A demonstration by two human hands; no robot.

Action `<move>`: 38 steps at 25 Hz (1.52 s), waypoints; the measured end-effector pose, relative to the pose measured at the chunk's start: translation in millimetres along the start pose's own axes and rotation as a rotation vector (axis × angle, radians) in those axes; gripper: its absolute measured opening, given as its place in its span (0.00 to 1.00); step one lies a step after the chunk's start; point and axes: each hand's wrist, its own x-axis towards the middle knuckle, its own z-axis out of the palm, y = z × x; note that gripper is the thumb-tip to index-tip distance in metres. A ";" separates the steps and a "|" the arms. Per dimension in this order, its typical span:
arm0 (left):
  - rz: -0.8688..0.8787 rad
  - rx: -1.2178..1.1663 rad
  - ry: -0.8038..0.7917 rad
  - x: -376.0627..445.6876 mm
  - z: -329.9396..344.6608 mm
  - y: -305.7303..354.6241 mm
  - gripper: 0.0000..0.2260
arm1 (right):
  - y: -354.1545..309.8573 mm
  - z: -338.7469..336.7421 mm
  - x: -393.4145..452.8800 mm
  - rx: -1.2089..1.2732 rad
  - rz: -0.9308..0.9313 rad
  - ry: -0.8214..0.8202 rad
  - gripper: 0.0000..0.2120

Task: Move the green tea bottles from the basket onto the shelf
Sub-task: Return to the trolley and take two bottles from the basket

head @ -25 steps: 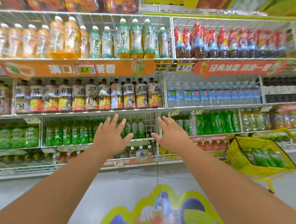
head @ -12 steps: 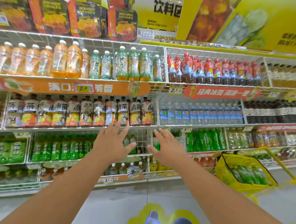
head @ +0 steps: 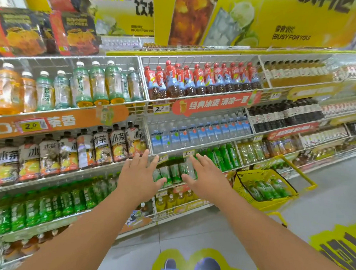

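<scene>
Both arms stretched forward at frame centre, left hand (head: 138,177) and right hand (head: 206,178) spread wide with palms down, holding nothing, hovering before the shelf (head: 101,170) without touching it. Green tea bottles (head: 268,190) lying on their sides in the yellow basket (head: 251,178) at right of centre, on the floor just beside the shelving, well apart from both hands. Probably full plastic bottles, so moderately heavy for their size, stiff enough in the body to take a firm squeeze, smooth and possibly a little slippery over the label wrap; not fragile, though likely to roll once laid down. Best taken around the middle of the body or just under the shoulder, one per hand, then turned upright. Matching green stock visible in the wire bay behind the fingers (head: 145,158) at centre, (head: 171,171) marking those shelf bottles, and in a longer green row at lower left; exact free slots too blurred to tell. Edges to mind: basket rim and its raised yellow handle (head: 299,172) at right, white wire dividers and price-tag rail along each shelf front, little headroom under the tier above. Open floor in the lower centre and right of frame, ample room for a turn and a crouch toward the basket.
</scene>
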 end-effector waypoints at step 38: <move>0.292 -0.219 0.010 563.4 49.9 652.5 0.35 | 746.6 -111.6 170.0 -0.001 0.300 -0.012 0.37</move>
